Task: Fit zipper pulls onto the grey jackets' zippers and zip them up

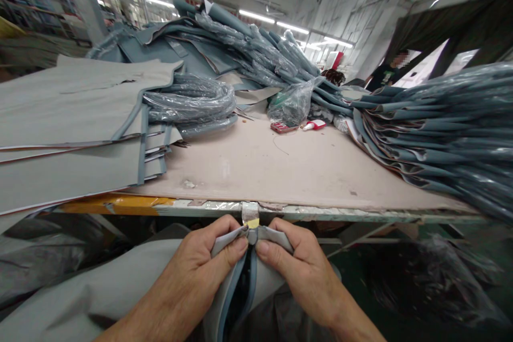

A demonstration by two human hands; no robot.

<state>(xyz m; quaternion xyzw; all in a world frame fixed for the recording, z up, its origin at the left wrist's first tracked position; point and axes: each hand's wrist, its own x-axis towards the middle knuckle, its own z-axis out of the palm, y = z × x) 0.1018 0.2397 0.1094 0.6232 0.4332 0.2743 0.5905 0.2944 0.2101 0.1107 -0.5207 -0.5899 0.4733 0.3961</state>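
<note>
My left hand (pixel 208 256) and my right hand (pixel 302 259) face each other just below the table's front edge. Each one pinches a fold of a grey fabric piece (pixel 132 264) between thumb and fingers. Blue-grey piping (pixel 251 275) runs along the fabric's edges, which part below my thumbs into a dark gap. Between my fingertips, the joined edges meet a small metal tab (pixel 250 209) with a yellow patch, fixed to the table edge. Whether the fabric is hooked on that tab cannot be made out. The rest of the fabric hangs over my lap to the left.
Stacked grey panels (pixel 72 101) overhang the table (pixel 248 171) at left. Plastic-wrapped blue-grey bundles (pixel 449 133) lie at right and are heaped behind. A clear bag (pixel 294 101), a red box (pixel 284 127) and a red-white tube (pixel 315 125) sit mid-table. A person (pixel 387 74) stands far right.
</note>
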